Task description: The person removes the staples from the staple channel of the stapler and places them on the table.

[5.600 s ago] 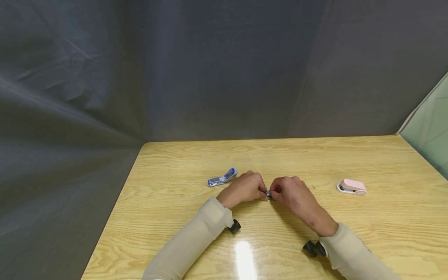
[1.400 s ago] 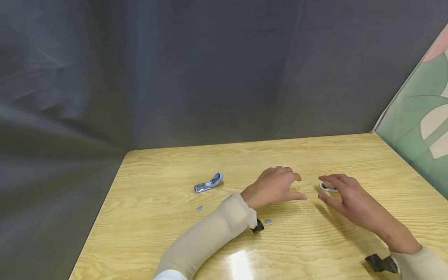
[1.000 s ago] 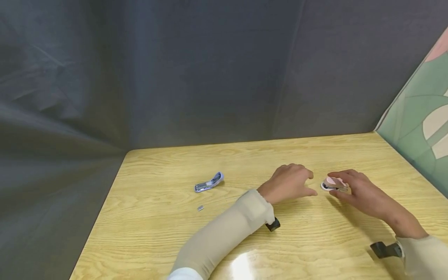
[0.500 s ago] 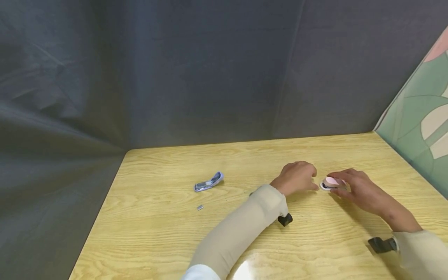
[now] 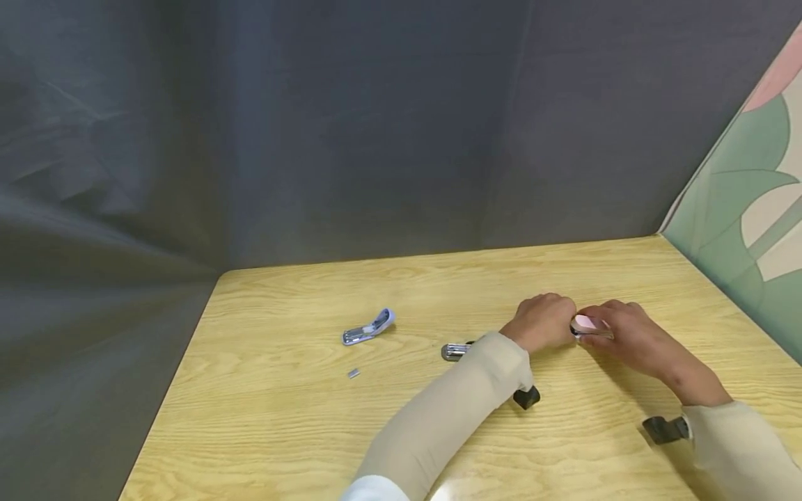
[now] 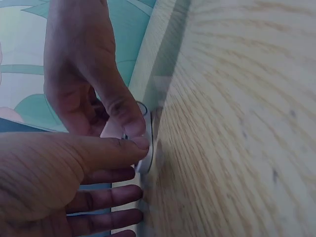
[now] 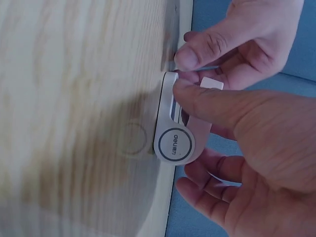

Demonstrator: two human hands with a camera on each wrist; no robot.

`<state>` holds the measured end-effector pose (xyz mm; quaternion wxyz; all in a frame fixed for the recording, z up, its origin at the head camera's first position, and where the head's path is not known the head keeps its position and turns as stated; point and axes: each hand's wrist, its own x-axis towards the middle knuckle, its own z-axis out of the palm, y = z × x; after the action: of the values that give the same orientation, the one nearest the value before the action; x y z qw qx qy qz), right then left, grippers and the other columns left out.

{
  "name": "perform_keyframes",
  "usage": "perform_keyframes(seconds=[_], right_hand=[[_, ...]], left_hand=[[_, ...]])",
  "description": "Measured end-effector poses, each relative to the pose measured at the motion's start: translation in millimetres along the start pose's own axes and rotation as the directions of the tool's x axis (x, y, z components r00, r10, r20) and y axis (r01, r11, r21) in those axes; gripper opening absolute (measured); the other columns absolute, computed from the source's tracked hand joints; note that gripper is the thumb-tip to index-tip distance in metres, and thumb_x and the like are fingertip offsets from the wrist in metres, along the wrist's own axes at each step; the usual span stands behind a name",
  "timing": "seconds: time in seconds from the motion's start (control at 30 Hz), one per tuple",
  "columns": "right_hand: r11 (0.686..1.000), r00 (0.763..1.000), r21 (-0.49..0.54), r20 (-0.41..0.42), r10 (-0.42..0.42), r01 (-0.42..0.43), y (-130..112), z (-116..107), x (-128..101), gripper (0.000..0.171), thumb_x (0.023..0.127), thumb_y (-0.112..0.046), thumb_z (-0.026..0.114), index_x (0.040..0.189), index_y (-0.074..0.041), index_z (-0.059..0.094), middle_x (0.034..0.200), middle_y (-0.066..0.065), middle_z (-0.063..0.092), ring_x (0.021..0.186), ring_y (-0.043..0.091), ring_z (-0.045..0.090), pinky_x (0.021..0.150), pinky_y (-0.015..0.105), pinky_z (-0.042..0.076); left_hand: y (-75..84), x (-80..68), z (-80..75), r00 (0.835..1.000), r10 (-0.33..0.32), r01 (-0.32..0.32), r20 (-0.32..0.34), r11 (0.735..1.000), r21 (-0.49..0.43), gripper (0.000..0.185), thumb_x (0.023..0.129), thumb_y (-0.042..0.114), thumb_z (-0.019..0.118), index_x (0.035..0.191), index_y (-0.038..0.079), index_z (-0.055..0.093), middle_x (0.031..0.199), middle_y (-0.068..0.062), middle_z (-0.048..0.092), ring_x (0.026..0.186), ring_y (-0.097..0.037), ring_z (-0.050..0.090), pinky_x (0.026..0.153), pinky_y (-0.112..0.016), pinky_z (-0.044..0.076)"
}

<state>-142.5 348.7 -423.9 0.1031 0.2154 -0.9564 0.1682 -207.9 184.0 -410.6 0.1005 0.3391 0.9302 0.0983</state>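
Note:
A small pink and white stapler [image 7: 174, 140] sits on the table at the right. In the right wrist view, my right hand [image 7: 266, 143] grips it, with the thumb in the gap above the white base and fingers on the far side. My left hand [image 5: 544, 322] is at the stapler's front end. In the left wrist view, that hand's thumb and fingers [image 6: 106, 197] are fairly straight, the thumb tip beside the right thumb. The head view hides the left fingertips. A lavender stapler [image 5: 368, 328] lies opened to the left.
A grey stapler-like thing [image 5: 454, 351] with a metal tray lies partly hidden behind the left sleeve. A short silver staple strip [image 5: 354, 373] rests on the wooden table [image 5: 282, 417]. Dark cloth [image 5: 376, 139] hangs behind, a patterned panel [image 5: 752, 209] at right.
Earlier both hands pinched a small metallic thing mid-table; they have let go and moved right. The right hand has taken hold of the pink stapler, and the left has come up to its front.

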Motion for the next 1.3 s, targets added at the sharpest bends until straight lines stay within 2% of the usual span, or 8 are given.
perform_keyframes(seconds=[0.13,0.3,0.43,0.6,0.77,0.9,1.07,1.3], right_hand=[[0.999,0.998,-0.021,0.049,0.046,-0.045,-3.2,-1.5,2.7,0.031,0.082,-0.006,0.085,0.109,0.002,0.072,0.093,0.009,0.068,0.086,0.035,0.061,0.077,0.057,0.045],[0.997,1.000,-0.072,0.024,0.003,-0.001,-1.5,-1.8,5.1,0.026,0.081,-0.005,0.086,0.101,0.002,0.073,0.087,0.008,0.067,0.082,0.035,0.063,0.079,0.060,0.046],[0.997,1.000,-0.072,0.002,-0.030,0.030,-0.2,-1.9,7.1,0.022,0.077,-0.003,0.088,0.093,-0.003,0.073,0.081,0.001,0.065,0.072,0.024,0.062,0.070,0.051,0.050],[0.999,1.000,-0.047,-0.010,-0.006,0.006,0.2,-4.7,7.0,0.021,0.075,0.000,0.089,0.087,-0.006,0.072,0.077,-0.005,0.062,0.068,0.013,0.055,0.060,0.039,0.048],[0.999,0.999,-0.012,-0.019,0.030,-0.030,0.0,-6.0,5.6,0.019,0.076,-0.002,0.089,0.087,-0.008,0.074,0.078,-0.006,0.065,0.070,0.012,0.056,0.062,0.039,0.047],[0.996,0.996,0.031,-0.023,0.083,-0.082,1.3,-6.7,3.1,0.018,0.080,-0.004,0.086,0.097,-0.006,0.078,0.086,0.000,0.072,0.075,0.013,0.061,0.063,0.036,0.050],[0.988,0.991,0.106,-0.055,0.120,-0.114,6.2,-6.8,-4.8,0.027,0.082,0.001,0.084,0.108,0.001,0.077,0.095,0.007,0.075,0.083,0.007,0.064,0.064,0.026,0.054],[0.967,0.986,0.218,-0.063,0.152,-0.135,12.0,-7.6,-11.5,0.019,0.087,0.001,0.081,0.106,0.001,0.075,0.093,0.003,0.070,0.083,-0.003,0.060,0.069,0.010,0.050]], left_hand=[[7.1,2.2,-0.4,1.000,-0.026,0.026,0.009,1.000,-0.009,0.028,0.098,0.035,0.072,0.074,0.024,0.062,0.072,0.008,0.054,0.062,-0.008,0.044,0.055,-0.027,0.040],[13.3,5.8,1.1,0.999,-0.049,0.049,0.014,0.998,-0.031,0.020,0.099,0.032,0.072,0.082,0.025,0.065,0.074,0.009,0.056,0.062,-0.008,0.045,0.054,-0.025,0.039],[13.8,7.3,1.3,0.998,-0.055,0.055,0.004,0.998,-0.034,0.015,0.098,0.027,0.073,0.085,0.025,0.065,0.075,0.009,0.057,0.064,-0.008,0.046,0.055,-0.025,0.040],[14.4,9.2,1.2,0.997,-0.079,0.078,-0.015,0.996,-0.035,0.019,0.092,0.026,0.080,0.080,0.025,0.066,0.072,0.011,0.057,0.064,-0.007,0.048,0.056,-0.025,0.043],[14.0,9.2,0.1,0.996,-0.091,0.090,-0.019,0.996,-0.025,0.018,0.090,0.029,0.082,0.081,0.026,0.067,0.074,0.012,0.057,0.068,-0.005,0.050,0.060,-0.026,0.045],[12.7,8.6,-0.5,0.995,-0.104,0.104,-0.002,0.994,-0.040,0.017,0.091,0.028,0.082,0.083,0.026,0.067,0.076,0.011,0.057,0.070,-0.006,0.049,0.060,-0.026,0.045],[11.6,7.7,0.1,0.995,-0.101,0.101,0.006,0.994,-0.052,0.021,0.093,0.027,0.080,0.076,0.024,0.067,0.074,0.010,0.057,0.069,-0.007,0.048,0.059,-0.026,0.045],[12.9,7.0,0.9,0.993,-0.117,0.117,0.000,0.992,-0.052,0.020,0.091,0.029,0.083,0.076,0.025,0.069,0.074,0.012,0.058,0.069,-0.005,0.050,0.060,-0.026,0.045]])
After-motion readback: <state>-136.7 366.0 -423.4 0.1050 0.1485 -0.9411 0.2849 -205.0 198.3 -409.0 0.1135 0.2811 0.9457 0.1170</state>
